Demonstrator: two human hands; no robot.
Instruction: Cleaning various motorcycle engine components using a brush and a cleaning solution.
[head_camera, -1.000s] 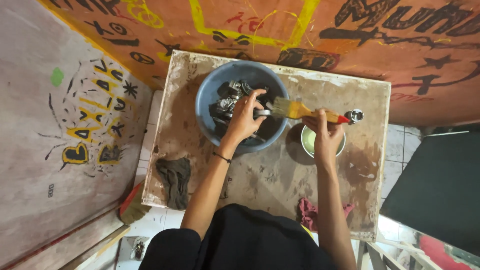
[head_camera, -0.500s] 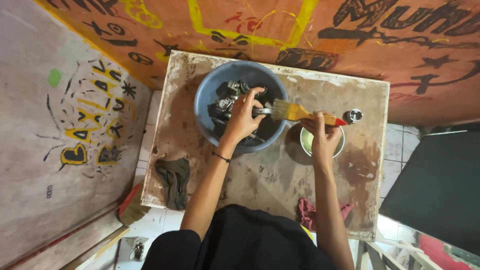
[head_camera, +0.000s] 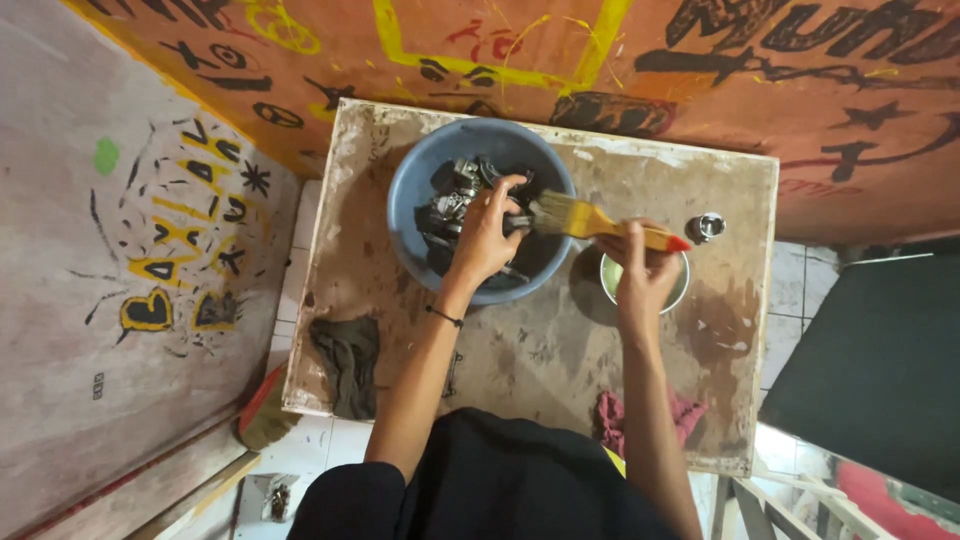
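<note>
A blue plastic basin (head_camera: 415, 195) stands on a stained wooden table (head_camera: 560, 350) and holds several dark and silvery metal parts (head_camera: 452, 200). My left hand (head_camera: 487, 235) reaches into the basin and grips one metal part at its fingertips. My right hand (head_camera: 642, 275) holds a paintbrush (head_camera: 600, 220) with a yellow handle and red tip. The bristles point left and touch the part in my left hand, over the basin's right side.
A small metal bowl (head_camera: 682, 290) sits under my right hand. A small shiny metal piece (head_camera: 708, 227) lies at the table's right. A dark rag (head_camera: 347, 362) lies at the left edge, a pink cloth (head_camera: 612, 415) at the front. Painted walls surround the table.
My right hand and the brush have shifted slightly left and down, bringing the bristles against the part. My left hand stays in the basin.
</note>
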